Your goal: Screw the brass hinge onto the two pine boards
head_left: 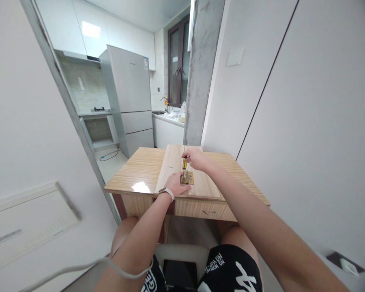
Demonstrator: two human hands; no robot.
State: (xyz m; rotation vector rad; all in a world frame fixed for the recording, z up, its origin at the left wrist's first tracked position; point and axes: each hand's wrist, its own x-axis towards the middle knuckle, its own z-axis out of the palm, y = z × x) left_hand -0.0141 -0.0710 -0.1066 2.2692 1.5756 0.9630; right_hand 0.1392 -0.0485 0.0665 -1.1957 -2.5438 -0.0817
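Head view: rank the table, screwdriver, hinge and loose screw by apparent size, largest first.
1. Table
2. Hinge and screwdriver, unranked: the hinge looks wider, but the right hand covers part of the screwdriver.
3. Loose screw

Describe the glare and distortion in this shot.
Head view: bright glare on the desk, near its left corner, and on the white upper cabinets; wide-angle distortion seems to tilt the fridge and stretch the right forearm; the hinge is too small for fine detail.
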